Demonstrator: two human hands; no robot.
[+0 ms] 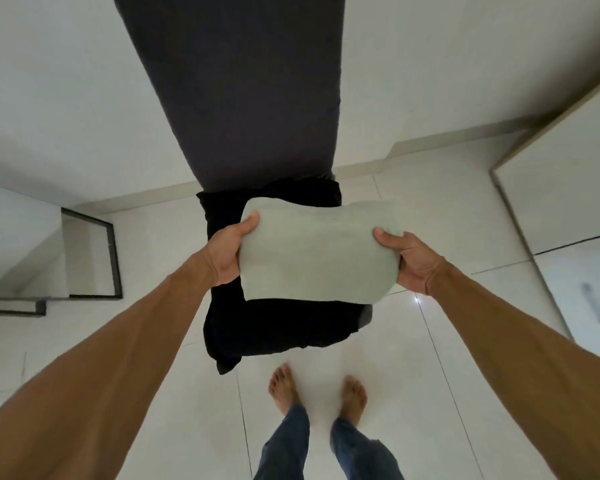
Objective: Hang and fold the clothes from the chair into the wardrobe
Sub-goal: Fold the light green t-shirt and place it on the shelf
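Clearly soft goods, so going from the left: a black-framed stand (113, 258) sits low against the wall, well apart from the work. Next comes the left hand (227, 251), its grip closed on the left end of a folded cloth (312, 251), thumb on top and the other fingers hidden underneath. The cloth is pale grey-green, folded into a thick pad and held level in the air between both hands. It sags a little along its near edge, which suggests it is light, limp and without any stiffness of its own.

Behind and below it lie dark clothes (274, 323), heaped at the foot of a tall dark panel (239, 81) that may be the chair's covered back; the chair itself I cannot make out. The pad hangs over that heap, and whether it touches it cannot be told.

The right hand (409, 261) has the same grip on the right end, thumb over and fingers under. I judge that taking hold at both ends is right, since a one-handed pinch would probably let the layers slide and the fold open. A flat palm beneath the middle would also serve for carrying. Nothing here is fragile or slippery.

Bare feet (284, 386) stand on the pale tiled floor (465, 375), and at the far right are the white doors of the wardrobe (568, 188), where the pad probably belongs.
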